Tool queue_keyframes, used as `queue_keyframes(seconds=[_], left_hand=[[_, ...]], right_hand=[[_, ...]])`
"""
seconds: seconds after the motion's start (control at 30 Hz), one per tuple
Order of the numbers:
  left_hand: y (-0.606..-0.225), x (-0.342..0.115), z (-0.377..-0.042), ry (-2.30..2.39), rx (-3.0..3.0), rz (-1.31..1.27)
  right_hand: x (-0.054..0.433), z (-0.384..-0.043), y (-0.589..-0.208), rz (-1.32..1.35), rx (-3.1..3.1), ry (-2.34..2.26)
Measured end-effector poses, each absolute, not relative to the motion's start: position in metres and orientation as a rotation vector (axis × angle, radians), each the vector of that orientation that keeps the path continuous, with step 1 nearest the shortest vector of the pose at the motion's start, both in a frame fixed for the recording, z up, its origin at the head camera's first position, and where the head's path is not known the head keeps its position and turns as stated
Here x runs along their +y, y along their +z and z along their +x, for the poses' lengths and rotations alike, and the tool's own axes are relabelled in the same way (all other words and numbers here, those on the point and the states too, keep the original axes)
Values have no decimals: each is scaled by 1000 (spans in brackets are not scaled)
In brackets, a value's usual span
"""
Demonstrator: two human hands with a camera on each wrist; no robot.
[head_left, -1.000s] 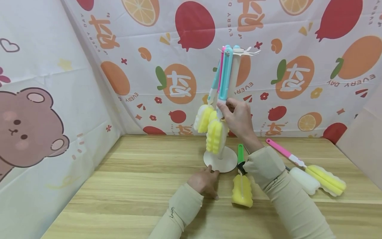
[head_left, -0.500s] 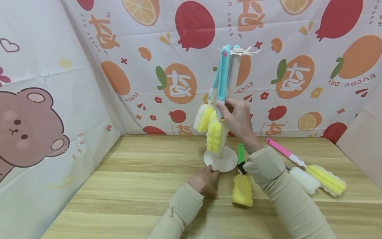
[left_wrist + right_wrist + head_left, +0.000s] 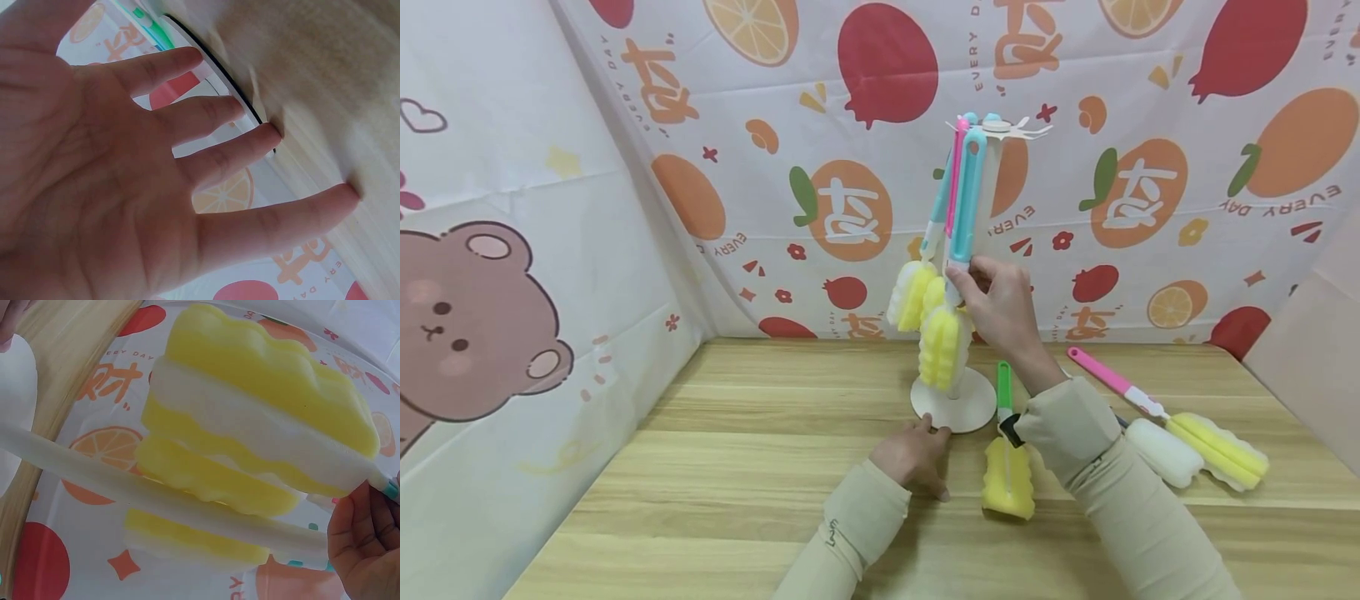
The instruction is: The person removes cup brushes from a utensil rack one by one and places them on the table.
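My right hand (image 3: 996, 304) pinches the white neck of a sponge bottle brush with a blue handle (image 3: 967, 196). Its yellow-and-white sponge head (image 3: 269, 394) hangs below the fingers. The handle's looped top is close to the arms of a white rack (image 3: 997, 127); whether it is hooked there I cannot tell. Behind it hang a pink-handled brush (image 3: 957, 175) and another blue-handled brush (image 3: 938, 204). My left hand (image 3: 913, 457) has its fingers straight, with fingertips touching the front rim of the rack's round base (image 3: 970, 412) and the table.
Right of the base lies a green-handled brush (image 3: 1008, 479) with a yellow sponge. Farther right, a pink-handled brush (image 3: 1213, 450) lies beside a white sponge brush (image 3: 1165, 452). A fruit-print cloth (image 3: 850, 83) hangs behind the wooden table (image 3: 737, 467).
The held brush first shifted slightly left over the pink handle, then came down a little and right, so the pink handle shows again. My left hand stays in place.
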State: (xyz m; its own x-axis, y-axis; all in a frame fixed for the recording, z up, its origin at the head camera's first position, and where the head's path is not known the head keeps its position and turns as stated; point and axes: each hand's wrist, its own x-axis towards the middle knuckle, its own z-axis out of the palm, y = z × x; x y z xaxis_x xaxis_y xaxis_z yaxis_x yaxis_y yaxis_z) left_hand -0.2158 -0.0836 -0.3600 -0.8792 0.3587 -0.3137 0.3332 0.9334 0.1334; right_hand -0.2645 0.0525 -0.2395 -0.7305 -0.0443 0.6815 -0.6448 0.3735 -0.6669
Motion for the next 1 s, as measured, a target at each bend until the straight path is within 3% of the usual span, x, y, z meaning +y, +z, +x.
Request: queue_keyframes(seconds=[1.0], left_hand=[[-357, -84, -214, 139, 2774, 529]], right_hand=[[72, -265, -252, 560, -2051, 1349]])
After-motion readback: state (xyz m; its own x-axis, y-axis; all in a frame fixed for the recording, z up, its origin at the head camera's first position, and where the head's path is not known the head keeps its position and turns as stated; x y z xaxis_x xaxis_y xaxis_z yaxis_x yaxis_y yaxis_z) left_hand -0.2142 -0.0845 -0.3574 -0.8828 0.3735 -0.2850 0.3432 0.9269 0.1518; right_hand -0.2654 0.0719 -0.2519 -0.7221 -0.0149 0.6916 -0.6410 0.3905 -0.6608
